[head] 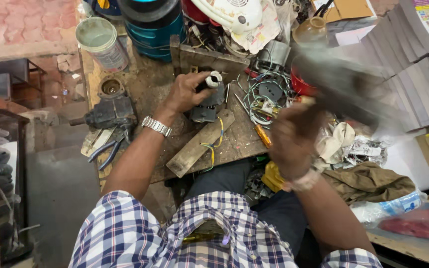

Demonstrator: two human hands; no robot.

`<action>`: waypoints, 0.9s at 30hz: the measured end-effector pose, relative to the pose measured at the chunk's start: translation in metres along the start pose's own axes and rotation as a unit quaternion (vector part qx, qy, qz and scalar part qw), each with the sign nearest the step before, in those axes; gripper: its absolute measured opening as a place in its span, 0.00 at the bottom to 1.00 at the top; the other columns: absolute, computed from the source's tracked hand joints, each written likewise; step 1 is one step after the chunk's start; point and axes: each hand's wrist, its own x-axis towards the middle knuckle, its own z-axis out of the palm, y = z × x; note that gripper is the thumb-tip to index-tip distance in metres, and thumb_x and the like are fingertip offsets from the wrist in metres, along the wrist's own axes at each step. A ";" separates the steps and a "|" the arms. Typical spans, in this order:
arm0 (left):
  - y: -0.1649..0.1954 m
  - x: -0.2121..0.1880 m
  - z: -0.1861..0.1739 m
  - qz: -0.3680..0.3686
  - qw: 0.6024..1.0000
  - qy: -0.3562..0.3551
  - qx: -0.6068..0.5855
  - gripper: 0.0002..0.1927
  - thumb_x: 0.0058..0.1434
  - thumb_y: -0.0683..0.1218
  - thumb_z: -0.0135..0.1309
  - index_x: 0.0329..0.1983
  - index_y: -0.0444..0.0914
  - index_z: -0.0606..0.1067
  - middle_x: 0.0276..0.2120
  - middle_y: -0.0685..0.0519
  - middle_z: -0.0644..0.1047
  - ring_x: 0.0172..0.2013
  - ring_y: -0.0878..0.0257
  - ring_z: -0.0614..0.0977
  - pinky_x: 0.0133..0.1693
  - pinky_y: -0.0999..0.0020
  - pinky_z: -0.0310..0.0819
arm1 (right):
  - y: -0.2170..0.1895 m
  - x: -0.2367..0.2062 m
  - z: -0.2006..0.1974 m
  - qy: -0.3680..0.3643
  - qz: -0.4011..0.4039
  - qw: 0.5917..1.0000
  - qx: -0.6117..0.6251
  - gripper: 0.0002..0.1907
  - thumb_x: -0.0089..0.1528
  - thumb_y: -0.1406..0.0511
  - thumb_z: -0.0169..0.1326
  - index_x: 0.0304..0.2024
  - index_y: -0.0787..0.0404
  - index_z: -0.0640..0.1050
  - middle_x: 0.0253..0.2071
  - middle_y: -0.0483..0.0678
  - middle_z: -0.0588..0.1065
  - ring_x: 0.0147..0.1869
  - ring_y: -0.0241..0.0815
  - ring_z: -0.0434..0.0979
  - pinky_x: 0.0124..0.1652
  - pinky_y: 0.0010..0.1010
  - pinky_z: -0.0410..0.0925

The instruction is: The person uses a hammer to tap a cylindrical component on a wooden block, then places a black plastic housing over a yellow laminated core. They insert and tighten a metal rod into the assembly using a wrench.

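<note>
At the centre of the frame, a small electric motor (208, 101) stands on a grimy wooden table (145, 84), its dark body upright and a whitish cap at its top end. The left hand (187, 92) is wrapped around the upper part of the motor, fingers curled against the cap, steadying it. Yellow and blue wires (213, 146) trail from its base across a wooden block (199, 144) lying slantwise just below.

The right hand (294, 141), at the right of centre, is closed round the handle of a dark tool (343, 87), probably a hammer, too blurred to tell for sure.

The motor looks dense and rigid, heavy for its bulk, with a metal housing likely slick from grease. Its wires and cap seem the delicate parts, so the solid body is the safer place to grip.

An orange-handled screwdriver (262, 135) lies just right of the block; blue-handled pliers (104, 151) rest at the table's left edge.
</note>
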 end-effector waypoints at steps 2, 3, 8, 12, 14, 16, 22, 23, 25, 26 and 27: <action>0.000 -0.001 -0.001 -0.017 1.000 -0.011 -0.014 0.24 0.57 0.44 0.65 0.58 0.39 0.78 0.44 0.43 0.83 0.44 0.49 0.85 0.46 0.59 0.79 | 0.012 0.002 0.011 -0.174 -0.001 0.969 -0.176 0.25 0.69 0.68 0.53 0.68 0.64 0.65 0.44 0.65 0.77 0.36 0.59 0.79 0.34 0.43 0.70; 0.000 0.000 0.001 -0.014 1.000 -0.011 -0.016 0.24 0.57 0.44 0.65 0.58 0.39 0.78 0.44 0.43 0.83 0.44 0.49 0.85 0.45 0.59 0.79 | 0.016 0.005 0.014 -0.262 0.082 0.944 -0.181 0.29 0.67 0.65 0.57 0.69 0.63 0.66 0.36 0.62 0.77 0.32 0.58 0.78 0.32 0.45 0.70; -0.005 -0.001 0.002 0.029 0.999 0.021 -0.028 0.25 0.57 0.44 0.66 0.58 0.39 0.77 0.46 0.42 0.82 0.43 0.49 0.86 0.45 0.59 0.80 | 0.002 0.018 -0.028 -0.187 0.205 0.961 0.019 0.27 0.70 0.61 0.56 0.69 0.59 0.65 0.40 0.60 0.77 0.34 0.57 0.78 0.33 0.42 0.71; -0.010 -0.001 0.004 -0.012 1.000 -0.003 -0.017 0.26 0.57 0.45 0.67 0.59 0.38 0.76 0.46 0.41 0.82 0.41 0.48 0.85 0.42 0.59 0.79 | -0.015 0.008 -0.022 0.071 0.294 0.845 0.441 0.29 0.68 0.66 0.58 0.71 0.56 0.66 0.37 0.58 0.77 0.29 0.46 0.76 0.31 0.32 0.68; -0.009 0.000 0.003 0.049 0.998 0.026 0.001 0.26 0.57 0.44 0.67 0.58 0.38 0.76 0.48 0.40 0.82 0.45 0.47 0.85 0.45 0.59 0.80 | -0.010 0.009 -0.003 -0.010 0.284 0.855 0.433 0.29 0.69 0.66 0.57 0.72 0.57 0.65 0.34 0.54 0.77 0.29 0.39 0.76 0.31 0.27 0.68; -0.006 0.002 0.002 0.021 1.000 0.004 -0.005 0.26 0.57 0.44 0.67 0.59 0.37 0.76 0.47 0.40 0.81 0.44 0.47 0.85 0.43 0.59 0.80 | 0.002 0.018 0.009 -0.304 0.254 0.918 0.020 0.29 0.71 0.60 0.51 0.73 0.61 0.63 0.27 0.50 0.75 0.28 0.36 0.74 0.32 0.29 0.67; 0.001 0.000 0.001 0.007 0.999 -0.006 -0.033 0.25 0.57 0.43 0.66 0.58 0.36 0.76 0.46 0.41 0.82 0.45 0.47 0.85 0.44 0.59 0.80 | 0.002 0.012 -0.034 -0.166 0.248 0.953 0.043 0.26 0.71 0.63 0.50 0.71 0.62 0.67 0.31 0.54 0.76 0.28 0.45 0.73 0.30 0.40 0.66; 0.000 0.001 0.000 0.016 0.999 -0.005 -0.028 0.25 0.57 0.43 0.66 0.58 0.36 0.76 0.47 0.41 0.82 0.45 0.46 0.85 0.45 0.59 0.80 | 0.001 0.007 -0.033 -0.084 0.251 0.958 0.113 0.28 0.70 0.63 0.50 0.72 0.61 0.64 0.31 0.52 0.76 0.25 0.41 0.72 0.27 0.36 0.65; -0.001 0.002 -0.001 0.021 0.999 -0.001 -0.026 0.25 0.58 0.44 0.67 0.58 0.37 0.76 0.47 0.41 0.82 0.45 0.47 0.85 0.45 0.59 0.80 | 0.000 -0.003 -0.021 0.020 0.213 0.961 0.174 0.30 0.71 0.63 0.49 0.74 0.61 0.61 0.35 0.53 0.75 0.28 0.42 0.71 0.29 0.35 0.64; -0.001 0.002 -0.001 0.023 0.999 0.001 -0.024 0.24 0.58 0.44 0.67 0.57 0.37 0.76 0.47 0.41 0.82 0.45 0.47 0.85 0.45 0.59 0.80 | 0.002 -0.005 -0.012 0.043 0.175 0.970 0.165 0.29 0.72 0.63 0.49 0.74 0.61 0.60 0.40 0.56 0.75 0.33 0.46 0.72 0.33 0.37 0.65; 0.000 0.003 -0.002 0.025 0.999 0.001 -0.024 0.24 0.58 0.44 0.67 0.58 0.37 0.76 0.47 0.41 0.82 0.46 0.47 0.85 0.46 0.59 0.80 | 0.006 -0.003 0.004 0.004 0.097 0.992 0.086 0.25 0.76 0.64 0.48 0.73 0.63 0.60 0.50 0.65 0.74 0.45 0.58 0.75 0.44 0.45 0.68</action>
